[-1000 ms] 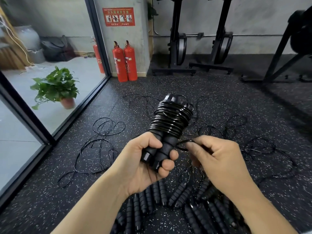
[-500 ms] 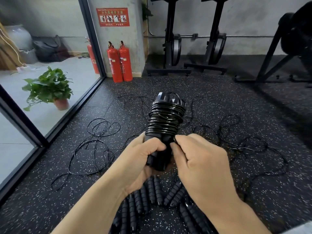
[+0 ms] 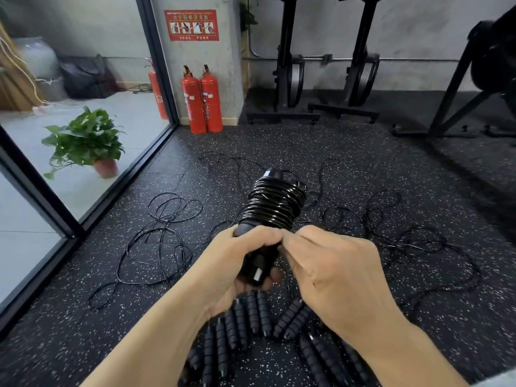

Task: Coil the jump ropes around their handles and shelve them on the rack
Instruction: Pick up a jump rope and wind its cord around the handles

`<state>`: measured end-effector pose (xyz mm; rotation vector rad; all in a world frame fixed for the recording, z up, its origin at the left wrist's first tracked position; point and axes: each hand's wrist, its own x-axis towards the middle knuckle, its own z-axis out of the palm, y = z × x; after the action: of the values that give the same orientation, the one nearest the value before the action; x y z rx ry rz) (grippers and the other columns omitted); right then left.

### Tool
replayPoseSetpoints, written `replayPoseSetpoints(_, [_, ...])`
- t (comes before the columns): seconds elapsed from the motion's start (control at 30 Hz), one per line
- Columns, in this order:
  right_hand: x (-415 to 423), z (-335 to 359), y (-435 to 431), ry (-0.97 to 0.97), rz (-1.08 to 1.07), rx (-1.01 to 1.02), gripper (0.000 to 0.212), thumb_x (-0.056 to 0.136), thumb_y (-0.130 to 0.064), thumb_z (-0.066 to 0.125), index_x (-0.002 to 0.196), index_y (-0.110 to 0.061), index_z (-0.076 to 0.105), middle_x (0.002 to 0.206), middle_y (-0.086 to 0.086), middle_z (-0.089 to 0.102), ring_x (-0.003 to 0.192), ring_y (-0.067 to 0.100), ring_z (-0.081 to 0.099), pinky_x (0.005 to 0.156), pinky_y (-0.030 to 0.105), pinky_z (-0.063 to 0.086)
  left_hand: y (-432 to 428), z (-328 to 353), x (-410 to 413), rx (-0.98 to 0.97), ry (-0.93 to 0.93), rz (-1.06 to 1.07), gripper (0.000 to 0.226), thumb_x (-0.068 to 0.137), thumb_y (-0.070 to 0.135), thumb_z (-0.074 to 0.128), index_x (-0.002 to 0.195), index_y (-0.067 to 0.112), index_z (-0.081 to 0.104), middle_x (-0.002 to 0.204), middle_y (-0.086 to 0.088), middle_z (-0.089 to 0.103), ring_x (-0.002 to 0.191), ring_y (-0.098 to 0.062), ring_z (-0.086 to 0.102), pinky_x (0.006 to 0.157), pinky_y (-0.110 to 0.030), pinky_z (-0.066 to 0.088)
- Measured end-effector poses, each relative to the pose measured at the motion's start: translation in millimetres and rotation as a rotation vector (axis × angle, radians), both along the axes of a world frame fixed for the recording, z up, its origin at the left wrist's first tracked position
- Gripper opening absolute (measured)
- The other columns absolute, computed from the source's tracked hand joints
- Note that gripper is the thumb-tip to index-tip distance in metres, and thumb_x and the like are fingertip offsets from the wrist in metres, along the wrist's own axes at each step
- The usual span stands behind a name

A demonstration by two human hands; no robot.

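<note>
Both hands, left [image 3: 226,263] and right [image 3: 332,266], grip the coiled jump rope [image 3: 275,205].

One left hand [image 3: 231,263] and one right hand [image 3: 329,266], one coiled jump rope [image 3: 275,205], three fire extinguishers [image 3: 192,104], one potted plant [image 3: 83,141] and one wall sign [image 3: 191,25] are in view. The loose handles [image 3: 259,311] overlap beyond counting.

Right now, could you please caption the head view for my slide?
The left hand and right hand hold a coiled jump rope above uncoiled ropes on the floor.
</note>
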<state>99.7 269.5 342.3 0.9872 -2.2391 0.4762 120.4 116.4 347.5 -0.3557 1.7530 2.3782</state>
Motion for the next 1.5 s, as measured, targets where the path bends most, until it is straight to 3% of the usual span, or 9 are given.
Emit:
replayPoseSetpoints(0.1, [-3,-3,-1,-0.061,0.029,-0.113,0.015,0.090,-0.025,0.060,0.085,-0.017,0.071,0.070,-0.007,0.060,0.056,0.012,0.056,0.042,0.030,0.046,0,0,0,-0.006,-0.005,0.051,0.018,0.077,0.014,0.074,0.084,0.006,0.059,0.068,-0.010,0.060,0.043,-0.020,0.054,0.037,-0.022,0.042])
replayPoseSetpoints(0.27, [-1,-5,-6,-0.288,0.052,-0.335,0.022,0.083,-0.028,0.069,0.103,-0.022,0.065,0.095,-0.015,0.061,0.084,0.005,0.061,0.063,0.032,0.054,2,2,0,-0.049,0.036,0.086,0.015,0.082,0.013,0.068,0.088,0.003,0.059,0.064,-0.011,0.058,0.040,-0.021,0.053,0.037,-0.022,0.041])
replayPoseSetpoints(0.37, [1,-7,-8,-0.369,0.057,-0.357,0.027,0.082,-0.024,0.074,0.106,-0.024,0.062,0.098,-0.017,0.059,0.088,0.004,0.060,0.070,0.031,0.053,0,2,1,-0.073,0.039,0.092,0.008,0.091,0.010,0.058,0.085,0.003,0.058,0.062,-0.010,0.057,0.040,-0.022,0.053,0.037,-0.022,0.041])
replayPoseSetpoints(0.67, [0,1,-13,-0.549,0.097,-0.295,0.026,0.082,-0.024,0.073,0.102,-0.030,0.058,0.099,-0.020,0.052,0.094,-0.001,0.052,0.079,0.017,0.042,-8,-1,3,-0.146,0.026,0.083,0.009,0.090,0.008,0.061,0.083,0.004,0.057,0.058,-0.008,0.057,0.040,-0.023,0.054,0.036,-0.022,0.040])
replayPoseSetpoints(0.83, [1,3,-13,-0.592,0.096,-0.232,0.021,0.080,-0.031,0.072,0.093,-0.032,0.055,0.093,-0.018,0.051,0.084,0.006,0.052,0.072,0.023,0.042,-10,-3,7,-0.193,0.022,0.039,0.010,0.090,0.006,0.061,0.082,0.003,0.057,0.054,-0.006,0.057,0.039,-0.023,0.053,0.037,-0.022,0.042])
replayPoseSetpoints(1.03, [4,1,-16,-0.534,0.123,-0.257,0.016,0.081,-0.027,0.070,0.087,-0.026,0.056,0.087,-0.016,0.052,0.079,0.005,0.051,0.064,0.019,0.040,-13,-2,8,-0.153,0.014,0.044,0.008,0.089,0.004,0.051,0.083,0.001,0.056,0.052,-0.007,0.056,0.038,-0.024,0.051,0.037,-0.021,0.039])
replayPoseSetpoints(1.17, [2,1,-15,-0.537,0.129,-0.356,0.011,0.079,-0.023,0.068,0.080,-0.025,0.057,0.079,-0.014,0.055,0.071,0.012,0.055,0.061,0.027,0.044,-10,-2,8,-0.125,0.006,0.013,0.021,0.073,0.019,0.063,0.086,0.002,0.060,0.056,-0.007,0.056,0.040,-0.025,0.054,0.039,-0.021,0.040])
replayPoseSetpoints(1.3, [1,-2,-20,-0.519,0.112,-0.412,0.007,0.079,-0.023,0.064,0.086,-0.022,0.063,0.081,-0.014,0.059,0.074,0.009,0.059,0.063,0.029,0.048,-7,0,7,-0.114,-0.014,0.010,0.035,0.079,0.037,0.076,0.091,0.005,0.069,0.066,-0.010,0.056,0.043,-0.023,0.054,0.040,-0.022,0.041])
replayPoseSetpoints(1.5, [-2,-2,-16,-0.510,0.201,-0.381,0.015,0.085,-0.019,0.064,0.099,-0.020,0.070,0.089,-0.016,0.062,0.086,0.005,0.062,0.073,0.021,0.050,-11,3,8,-0.086,-0.075,0.061,0.016,0.089,0.022,0.059,0.081,0.008,0.062,0.061,-0.007,0.056,0.039,-0.022,0.052,0.036,-0.020,0.038])
